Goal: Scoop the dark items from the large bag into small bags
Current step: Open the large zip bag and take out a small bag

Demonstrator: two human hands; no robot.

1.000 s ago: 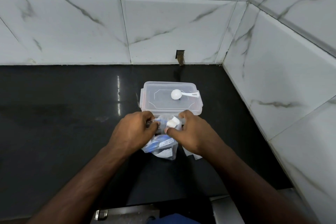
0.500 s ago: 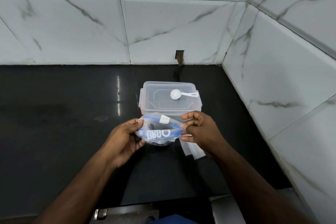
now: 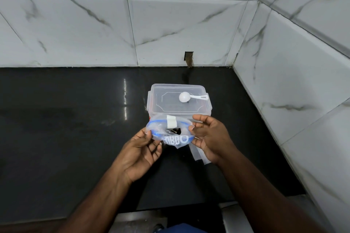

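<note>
A clear plastic bag (image 3: pixel 170 131) with a blue zip rim, white lettering and a white tape patch hangs between my hands over the black counter. Its mouth is spread into an oval, and a few dark items (image 3: pixel 173 130) show inside. My left hand (image 3: pixel 144 149) pinches the left rim with thumb and fingers. My right hand (image 3: pixel 207 135) holds the right rim, palm turned up. Flat clear small bags (image 3: pixel 198 154) lie on the counter under my right hand. A white scoop (image 3: pixel 186 97) rests on a clear box's lid.
The clear lidded plastic box (image 3: pixel 164 104) stands just behind the bag. The black counter (image 3: pixel 66 128) ends at tiled walls behind and at the right (image 3: pixel 303 109). A metal edge (image 3: pixel 136 217) shows below the counter's front edge.
The hands have moved apart from a tight grip on the bunched bag. The bag's mouth is now stretched wider and tilted up, showing the inside. Box and scoop stayed put.
</note>
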